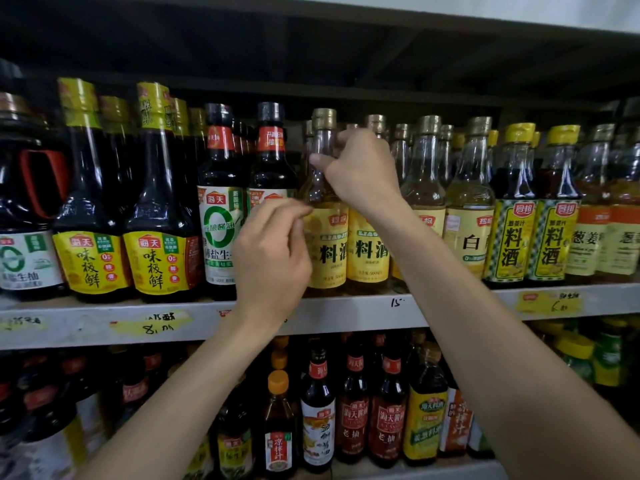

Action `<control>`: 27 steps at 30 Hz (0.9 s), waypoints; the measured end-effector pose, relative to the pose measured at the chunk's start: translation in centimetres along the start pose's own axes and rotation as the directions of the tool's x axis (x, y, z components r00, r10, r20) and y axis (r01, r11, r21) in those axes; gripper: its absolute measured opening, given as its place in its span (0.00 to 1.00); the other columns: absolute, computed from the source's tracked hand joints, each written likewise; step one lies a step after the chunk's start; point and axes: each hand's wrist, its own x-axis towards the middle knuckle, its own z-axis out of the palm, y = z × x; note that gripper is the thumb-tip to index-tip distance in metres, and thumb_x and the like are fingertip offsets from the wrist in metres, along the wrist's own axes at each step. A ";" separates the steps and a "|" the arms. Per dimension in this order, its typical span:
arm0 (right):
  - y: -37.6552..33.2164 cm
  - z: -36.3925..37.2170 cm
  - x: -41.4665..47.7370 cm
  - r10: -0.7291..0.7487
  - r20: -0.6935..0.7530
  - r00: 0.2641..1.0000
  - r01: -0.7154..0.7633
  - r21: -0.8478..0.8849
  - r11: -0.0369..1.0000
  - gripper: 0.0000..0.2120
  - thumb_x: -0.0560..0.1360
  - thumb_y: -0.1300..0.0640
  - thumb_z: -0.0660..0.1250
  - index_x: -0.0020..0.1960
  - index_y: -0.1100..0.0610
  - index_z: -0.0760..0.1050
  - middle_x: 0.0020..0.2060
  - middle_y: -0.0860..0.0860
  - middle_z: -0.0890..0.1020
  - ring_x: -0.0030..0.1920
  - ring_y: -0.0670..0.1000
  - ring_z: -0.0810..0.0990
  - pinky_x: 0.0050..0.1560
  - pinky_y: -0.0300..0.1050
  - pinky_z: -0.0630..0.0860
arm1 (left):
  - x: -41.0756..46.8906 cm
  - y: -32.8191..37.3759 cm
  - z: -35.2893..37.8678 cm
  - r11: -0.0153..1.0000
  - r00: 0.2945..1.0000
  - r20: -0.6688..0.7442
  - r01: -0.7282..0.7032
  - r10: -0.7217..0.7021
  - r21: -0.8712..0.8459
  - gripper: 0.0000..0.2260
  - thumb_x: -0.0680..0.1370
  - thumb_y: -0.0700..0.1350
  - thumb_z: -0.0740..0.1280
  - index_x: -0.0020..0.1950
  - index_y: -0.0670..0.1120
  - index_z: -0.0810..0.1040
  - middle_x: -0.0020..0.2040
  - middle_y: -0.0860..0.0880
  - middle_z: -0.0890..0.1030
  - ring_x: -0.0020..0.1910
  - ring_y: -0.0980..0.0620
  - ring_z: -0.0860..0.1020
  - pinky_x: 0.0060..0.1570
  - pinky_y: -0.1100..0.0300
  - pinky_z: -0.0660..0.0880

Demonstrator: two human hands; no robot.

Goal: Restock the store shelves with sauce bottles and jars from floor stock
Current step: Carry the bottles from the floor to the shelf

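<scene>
Bottle [330, 251] with yellow label is stood on upper shelf [363, 313], front row, between dark soy bottle [272, 161] and matching bottle [367, 251]. Neck is gripped by right hand [363, 168]. Left hand [273, 251] is curled against label; grasp cannot be told.

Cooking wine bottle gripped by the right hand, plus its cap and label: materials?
Cooking wine bottle: clear glass likely, glossy, sharp highlights on the neck; clear plastic not excluded. Cap: gold metal or foil-wrapped, dull sheen. Label: yellow printed paper, semi-matt.

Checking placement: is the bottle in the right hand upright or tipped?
Upright: the bottle stands on the shelf, cap straight above base; right hand grips its neck.
</scene>
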 end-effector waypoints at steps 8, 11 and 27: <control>-0.6 0.7 -1.2 -0.035 -0.101 0.994 0.028 -0.069 0.997 0.15 0.76 0.48 0.70 0.52 0.60 0.79 0.35 0.50 0.81 0.34 0.49 0.81 0.40 0.50 0.82 | -0.9 0.0 -1.3 0.996 0.989 0.119 0.093 -0.093 0.000 0.07 0.76 0.35 0.64 0.47 0.39 0.81 0.43 0.46 0.81 0.42 0.55 0.76 0.41 0.67 0.69; -0.6 -0.1 -2.5 -0.117 -0.186 0.976 0.100 -0.098 0.990 0.13 0.78 0.51 0.68 0.57 0.59 0.78 0.43 0.52 0.84 0.43 0.52 0.84 0.45 0.50 0.82 | -1.7 1.3 -0.8 0.997 0.978 0.192 0.074 -0.076 0.021 0.07 0.76 0.36 0.63 0.49 0.38 0.80 0.45 0.45 0.81 0.43 0.47 0.78 0.40 0.56 0.73; 34.0 -13.1 -42.9 0.811 -0.398 0.429 -0.816 0.215 0.537 0.05 0.75 0.63 0.68 0.50 0.61 0.79 0.43 0.57 0.84 0.47 0.59 0.82 0.51 0.57 0.77 | -27.9 25.0 18.7 0.955 0.404 0.900 0.164 0.162 -0.246 0.07 0.77 0.44 0.63 0.48 0.43 0.80 0.43 0.39 0.83 0.44 0.38 0.80 0.41 0.46 0.74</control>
